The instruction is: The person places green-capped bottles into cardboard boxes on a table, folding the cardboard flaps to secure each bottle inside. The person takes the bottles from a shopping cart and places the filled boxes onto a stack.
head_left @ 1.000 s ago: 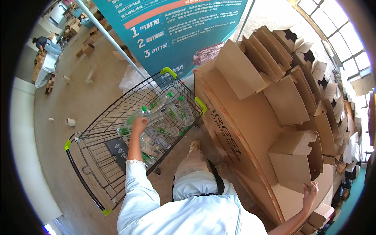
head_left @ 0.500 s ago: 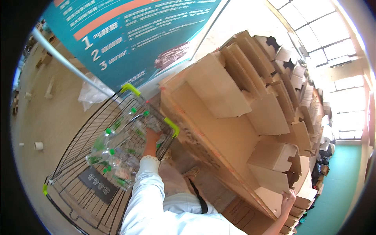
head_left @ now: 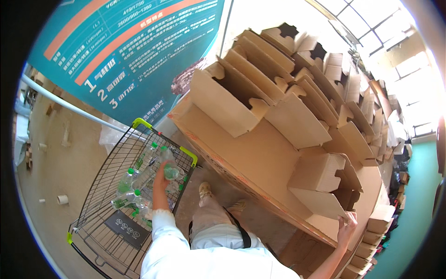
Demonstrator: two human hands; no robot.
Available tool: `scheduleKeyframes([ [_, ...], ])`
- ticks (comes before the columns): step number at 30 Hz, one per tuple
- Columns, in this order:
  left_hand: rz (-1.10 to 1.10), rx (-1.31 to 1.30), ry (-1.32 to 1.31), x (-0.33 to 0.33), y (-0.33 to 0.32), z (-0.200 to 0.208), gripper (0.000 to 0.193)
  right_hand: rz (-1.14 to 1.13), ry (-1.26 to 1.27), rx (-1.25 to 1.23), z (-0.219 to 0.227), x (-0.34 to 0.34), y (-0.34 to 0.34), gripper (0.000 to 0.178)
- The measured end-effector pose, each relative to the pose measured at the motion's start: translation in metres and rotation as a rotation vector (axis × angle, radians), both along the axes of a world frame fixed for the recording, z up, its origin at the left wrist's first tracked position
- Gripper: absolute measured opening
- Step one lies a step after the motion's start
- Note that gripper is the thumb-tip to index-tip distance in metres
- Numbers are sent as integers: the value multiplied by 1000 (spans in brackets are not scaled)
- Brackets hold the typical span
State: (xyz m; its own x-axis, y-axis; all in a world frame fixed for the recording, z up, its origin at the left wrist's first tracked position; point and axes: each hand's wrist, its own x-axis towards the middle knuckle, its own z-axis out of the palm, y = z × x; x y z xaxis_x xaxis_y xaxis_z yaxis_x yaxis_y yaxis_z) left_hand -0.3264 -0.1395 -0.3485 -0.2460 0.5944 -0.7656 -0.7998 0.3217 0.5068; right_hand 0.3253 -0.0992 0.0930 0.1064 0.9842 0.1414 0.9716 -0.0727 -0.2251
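Note:
Inside the shopping cart (head_left: 100, 186), my left hand (head_left: 161, 177) is closed round a clear plastic bottle (head_left: 171, 171). Several more clear bottles with green caps (head_left: 126, 180) lie about it in the wire basket. At the lower right, my right hand (head_left: 346, 226) pinches the corner of a cardboard flap (head_left: 318, 203). That flap belongs to a small notched cardboard box (head_left: 320, 174) standing in a large, shallow cardboard tray (head_left: 251, 158). Part of the held bottle is hidden by my fingers.
Rows of folded cardboard dividers (head_left: 297, 93) fill the far side of the tray. A teal printed banner (head_left: 134, 60) stands behind the cart, beside a pale pole (head_left: 69, 104). Clear plastic sheeting (head_left: 109, 139) and a white roll (head_left: 62, 199) lie on the floor to the left.
My left hand has lifted a bottle slightly among the others, and it now shows in my grip. My right hand stays on the cardboard flap. The whole view has shifted a little.

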Motion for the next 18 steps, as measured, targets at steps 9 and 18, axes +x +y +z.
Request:
scheduleKeyframes([
  [9,126,678,297,124,-18,221,68,260,-10,75,10,12,8,18],
  [18,-519,1398,88,397,165,480,92,518,139,103,-2,50,12,13],
])
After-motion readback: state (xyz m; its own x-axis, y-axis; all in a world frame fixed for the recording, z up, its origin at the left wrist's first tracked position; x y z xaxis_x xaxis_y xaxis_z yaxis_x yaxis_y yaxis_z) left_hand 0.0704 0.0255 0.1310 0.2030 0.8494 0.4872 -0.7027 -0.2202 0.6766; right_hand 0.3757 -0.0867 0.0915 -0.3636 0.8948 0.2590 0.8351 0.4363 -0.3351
